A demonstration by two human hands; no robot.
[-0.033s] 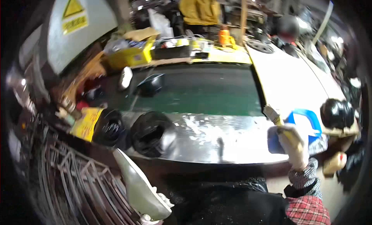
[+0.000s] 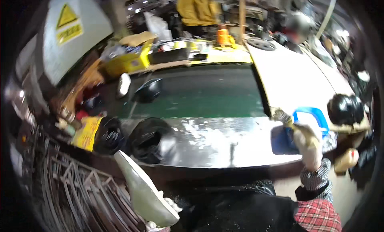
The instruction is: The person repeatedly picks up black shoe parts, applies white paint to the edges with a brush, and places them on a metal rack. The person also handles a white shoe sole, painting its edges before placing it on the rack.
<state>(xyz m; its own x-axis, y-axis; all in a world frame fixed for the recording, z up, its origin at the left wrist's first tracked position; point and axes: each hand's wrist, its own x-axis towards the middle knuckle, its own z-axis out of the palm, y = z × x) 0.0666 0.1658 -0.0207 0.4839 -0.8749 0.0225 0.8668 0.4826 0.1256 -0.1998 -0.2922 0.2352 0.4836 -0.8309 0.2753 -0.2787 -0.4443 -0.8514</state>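
Observation:
At the lower left my left hand (image 2: 171, 204), in a white glove, grips a smooth, pale curved piece (image 2: 150, 192) with a pointed upper end. Only its fingertips show at the piece's edge; the rest of the hand is hidden behind it. My right hand (image 2: 310, 146), also in a pale glove, is closed around the handle of a brush (image 2: 282, 115), bristles pointing up and left. It is held over the left part of a blue plastic tub (image 2: 323, 121). Whether the bristles touch anything, I cannot tell.
A shiny metal-topped bench (image 2: 204, 142) with a dark green belt (image 2: 208, 102) lies ahead. Two black plastic-lined round containers (image 2: 150, 138) stand at its left. Glossy black rounded objects (image 2: 346, 109) sit at the right. Behind are a yellow box (image 2: 126, 63) and metal racks (image 2: 76, 180) at lower left.
The whole view has shifted slightly, the bench sliding left in it. My right hand and brush have moved a little right in the picture; both hands keep their grip.

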